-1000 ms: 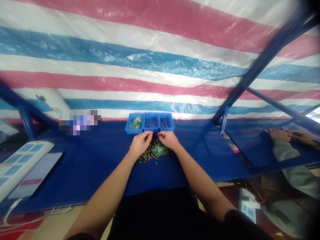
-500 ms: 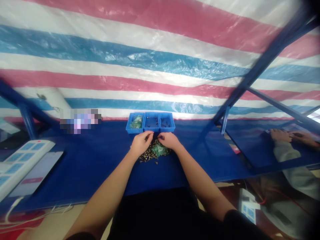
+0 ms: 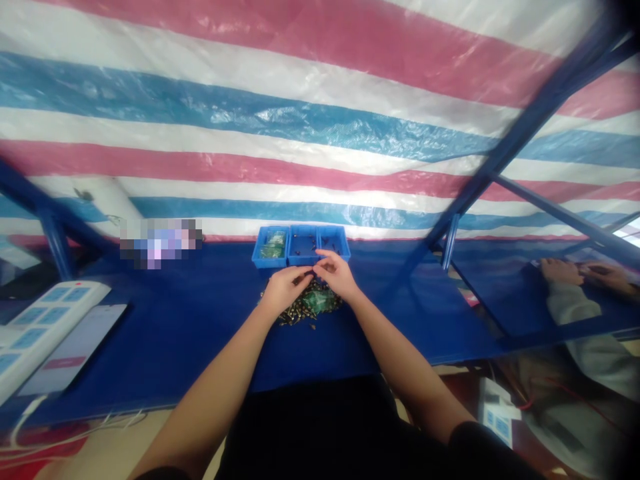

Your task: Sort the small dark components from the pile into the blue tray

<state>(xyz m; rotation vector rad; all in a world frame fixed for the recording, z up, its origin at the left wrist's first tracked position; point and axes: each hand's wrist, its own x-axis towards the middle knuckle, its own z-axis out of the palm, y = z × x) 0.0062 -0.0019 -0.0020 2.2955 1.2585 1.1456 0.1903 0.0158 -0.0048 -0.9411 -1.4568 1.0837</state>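
From my end I watch the left hand (image 3: 287,288) and right hand (image 3: 339,275) meet over the pile of small metal parts (image 3: 295,312), which lies on the blue table (image 3: 195,320) just in front of three bins. The left thumb and fingertips are drawn nearly together; on the right, one finger stretches out over the bins' front edge while the others curl. I can't tell whether either hand grips a part. A green plastic bag (image 3: 320,301) sits on the pile, below the right hand. The left bin (image 3: 269,263) holds greenish packets; the middle bin (image 3: 306,251) and right bin (image 3: 344,235) stand side by side with it near the striped sheet (image 3: 320,120). I have a strip of tabletop between pile and near edge, and wider room leftward, up to the phone (image 3: 75,350) and power strip (image 3: 55,303)
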